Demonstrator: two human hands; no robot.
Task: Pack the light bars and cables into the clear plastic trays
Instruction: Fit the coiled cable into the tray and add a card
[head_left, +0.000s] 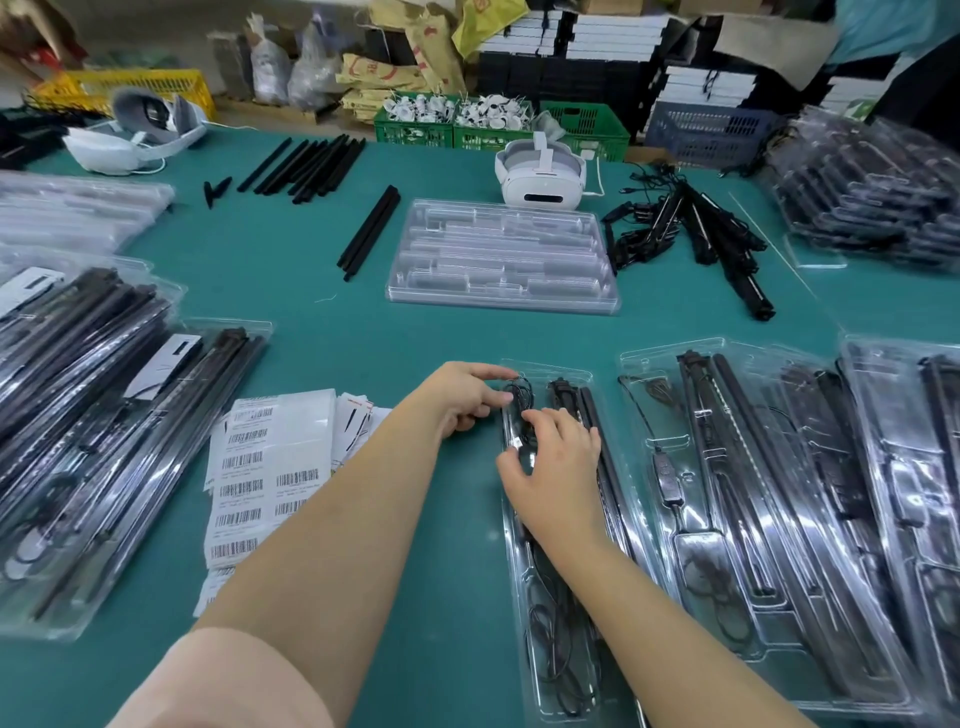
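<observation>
A narrow clear plastic tray (558, 613) lies lengthwise on the green table in front of me. It holds black light bars (597, 415) along its right side and a thin black cable (550, 649) coiled in its left channel. My left hand (462, 400) is at the tray's far left corner, fingertips pinching a loop of the cable there. My right hand (553, 467) lies over the tray's middle, fingers spread and pressing the cable down. Loose black light bars (306, 163) lie at the back of the table.
An empty clear tray stack (501, 257) sits mid-table, a white headset (543, 176) behind it. Cabled bars (696, 228) lie tangled to its right. Filled trays (769, 519) spread to my right, more filled trays (93, 415) to my left, barcode label sheets (270, 467) beside my left arm.
</observation>
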